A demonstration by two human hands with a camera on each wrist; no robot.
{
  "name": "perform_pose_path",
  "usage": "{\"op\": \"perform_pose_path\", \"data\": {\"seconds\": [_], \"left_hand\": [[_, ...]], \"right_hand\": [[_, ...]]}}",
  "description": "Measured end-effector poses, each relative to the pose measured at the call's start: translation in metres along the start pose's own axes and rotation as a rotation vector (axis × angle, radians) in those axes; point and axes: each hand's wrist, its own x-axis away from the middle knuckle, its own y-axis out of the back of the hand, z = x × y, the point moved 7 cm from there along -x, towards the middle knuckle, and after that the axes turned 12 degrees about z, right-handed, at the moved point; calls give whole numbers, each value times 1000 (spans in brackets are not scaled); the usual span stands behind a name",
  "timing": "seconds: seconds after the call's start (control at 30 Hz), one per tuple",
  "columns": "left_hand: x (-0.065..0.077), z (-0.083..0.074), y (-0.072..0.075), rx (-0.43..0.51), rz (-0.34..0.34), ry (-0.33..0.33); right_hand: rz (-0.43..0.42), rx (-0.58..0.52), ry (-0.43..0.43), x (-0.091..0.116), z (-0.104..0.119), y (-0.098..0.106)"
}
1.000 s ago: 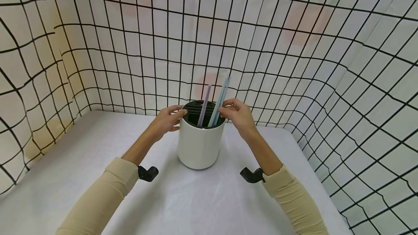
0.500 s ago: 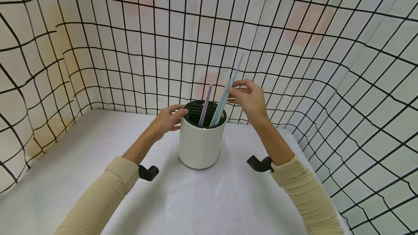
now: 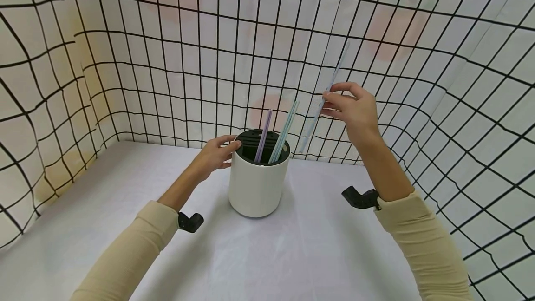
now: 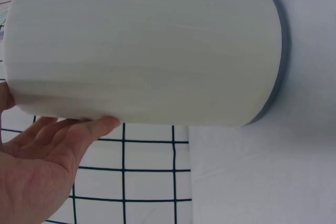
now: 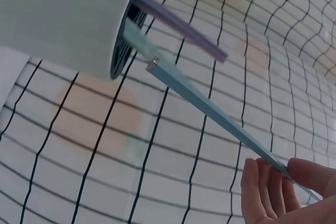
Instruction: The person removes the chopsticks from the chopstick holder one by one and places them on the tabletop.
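A white round utensil holder [image 3: 257,189] with a black slotted inside stands upright on the table. My left hand [image 3: 214,156] grips its left side at the top, with the thumb at the rim; in the left wrist view, the fingers [image 4: 105,125] touch its wall. My right hand [image 3: 355,108], up and to the right of the holder, pinches a light blue chopstick [image 5: 210,113] between thumb and fingers. That chopstick slants, its lower end outside the holder. Purple chopsticks [image 3: 263,136] and pale blue-green chopsticks [image 3: 284,131] lean in the holder.
A white cloth [image 3: 267,259] covers the table. Black wire mesh [image 3: 215,59] rises at the back and both sides, with white sheeting behind it. Each wrist bears a black camera mount, the left mount [image 3: 190,222] and the right mount [image 3: 360,198].
My right hand has drawn the light blue chopstick up out of the holder and carried it to the right. My left hand stays on the holder.
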Motion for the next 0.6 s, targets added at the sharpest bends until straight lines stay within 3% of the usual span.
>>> {"op": "perform_pose_path", "data": {"seconds": [0.2, 0.6], "left_hand": [[0, 0, 0, 1, 2, -4], [-1, 1, 1, 4, 0, -5]], "right_hand": [[-8, 43, -76, 9, -12, 36], [-28, 134, -229, 27, -64, 117]]}}
